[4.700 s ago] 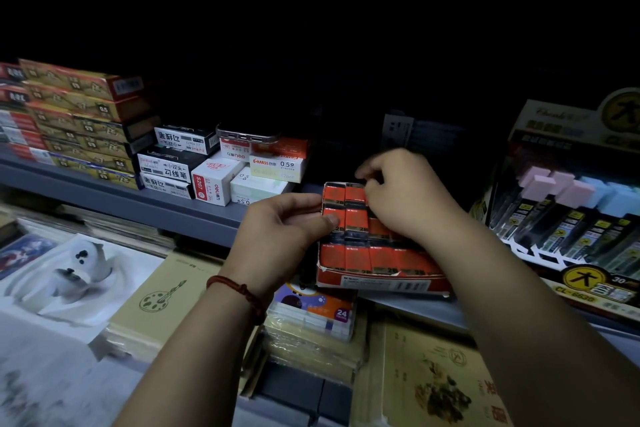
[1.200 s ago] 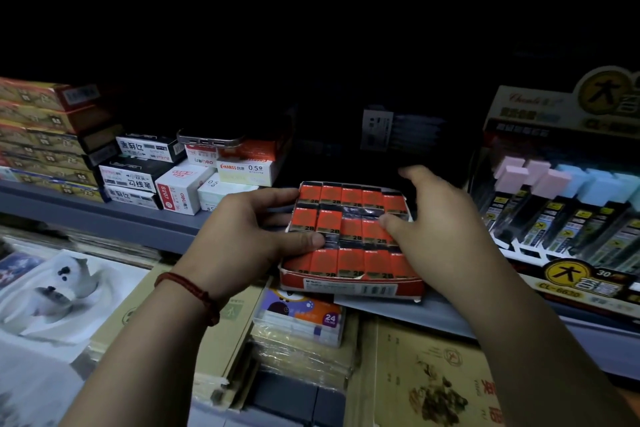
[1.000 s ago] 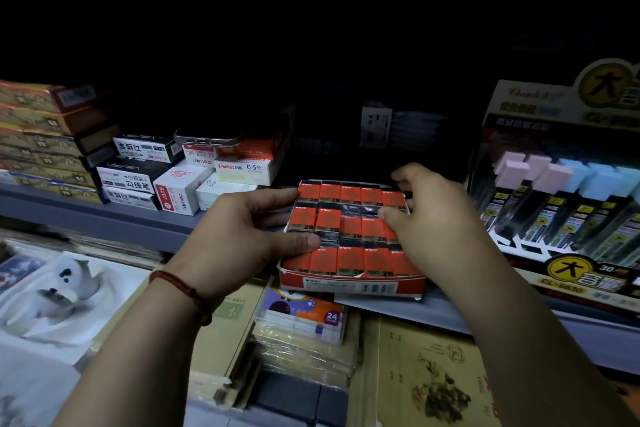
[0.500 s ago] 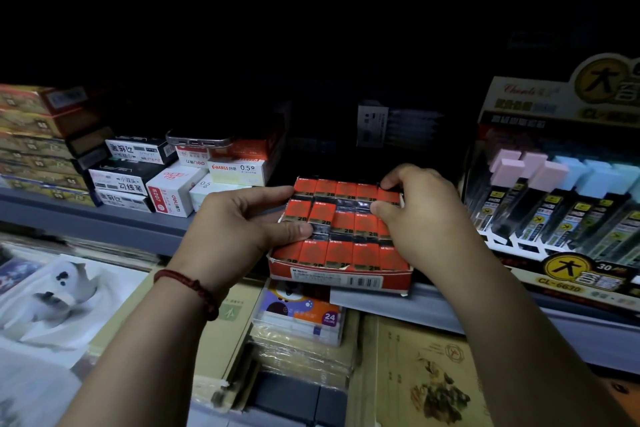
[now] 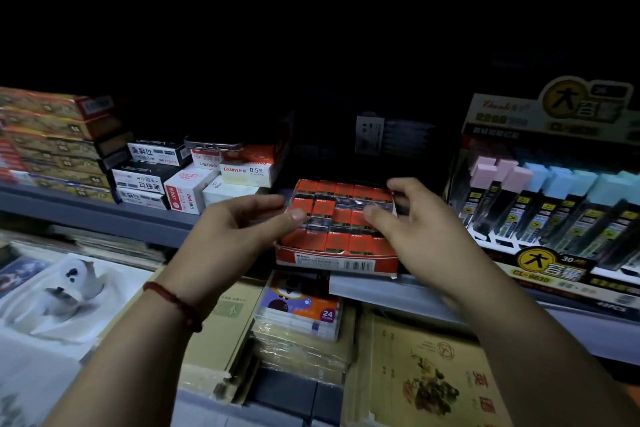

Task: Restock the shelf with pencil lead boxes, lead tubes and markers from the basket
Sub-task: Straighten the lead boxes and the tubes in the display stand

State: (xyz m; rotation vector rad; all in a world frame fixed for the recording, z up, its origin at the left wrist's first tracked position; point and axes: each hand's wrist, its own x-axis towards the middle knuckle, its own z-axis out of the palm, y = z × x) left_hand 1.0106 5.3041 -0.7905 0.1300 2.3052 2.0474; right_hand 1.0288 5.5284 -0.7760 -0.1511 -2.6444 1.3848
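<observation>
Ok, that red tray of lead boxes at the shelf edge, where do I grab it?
By its two short side walls, one hand from each side, thumbs over the lead boxes. The red tray is wide, low and open-topped, and sits at the front edge of the shelf, so a one-sided hold would likely tilt it. The left hand and right hand are placed so.

Dim light is barely reaching the red lead box, the recess behind it is sinking into black, and stock far left of it is blurring.
</observation>
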